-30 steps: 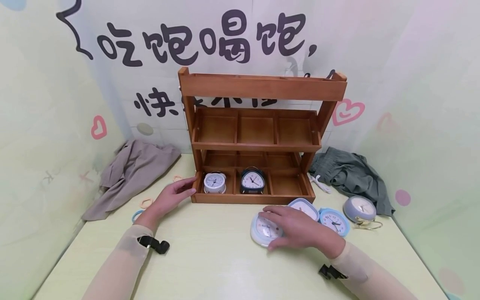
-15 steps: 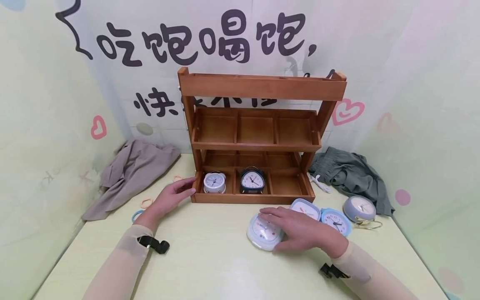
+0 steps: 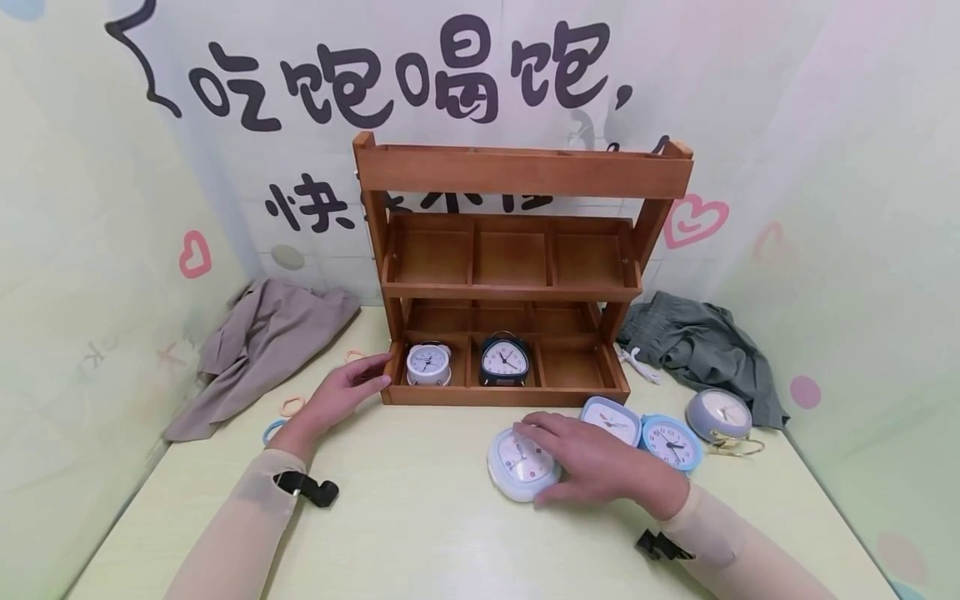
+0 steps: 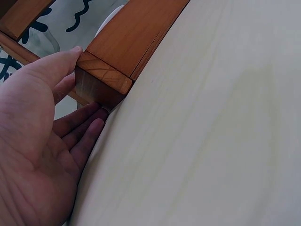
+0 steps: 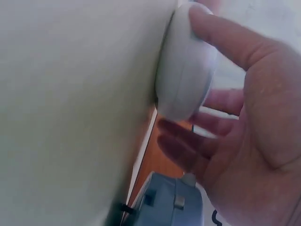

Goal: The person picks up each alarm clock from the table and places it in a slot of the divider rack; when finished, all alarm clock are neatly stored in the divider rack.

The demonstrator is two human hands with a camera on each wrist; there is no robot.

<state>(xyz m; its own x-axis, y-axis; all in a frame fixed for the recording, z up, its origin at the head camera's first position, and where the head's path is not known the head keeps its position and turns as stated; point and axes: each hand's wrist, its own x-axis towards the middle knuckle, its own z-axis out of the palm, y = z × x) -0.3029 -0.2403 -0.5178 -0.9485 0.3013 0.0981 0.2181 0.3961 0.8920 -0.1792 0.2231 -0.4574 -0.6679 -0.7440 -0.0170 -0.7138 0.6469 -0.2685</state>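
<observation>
My left hand (image 3: 347, 390) touches the left end of a brown wooden shelf (image 3: 502, 398); in the left wrist view its thumb and fingertips lie against the end of the bottom tier. A white round-edged alarm clock (image 3: 522, 465) is under my right hand (image 3: 592, 458), which grips its right side between thumb and fingers. Part of its dial is covered by the fingers. The right wrist view shows the thumb on the white casing (image 5: 181, 70). Two clocks stand in the bottom tier: a white one (image 3: 428, 364) at left and a dark triangular one (image 3: 505, 360) in the middle compartment.
Right of my right hand lie a lavender square clock (image 3: 611, 421), a light-blue clock (image 3: 672, 443) and a purple clock (image 3: 717, 414) with gold legs. Grey-brown cloth (image 3: 277, 342) lies at left, dark green cloth (image 3: 693, 354) at right. Small rings (image 3: 292, 406) lie near my left arm.
The white alarm clock has shifted left, away from the lavender and light-blue clocks, with my right hand on it. My left hand stays at the shelf's end.
</observation>
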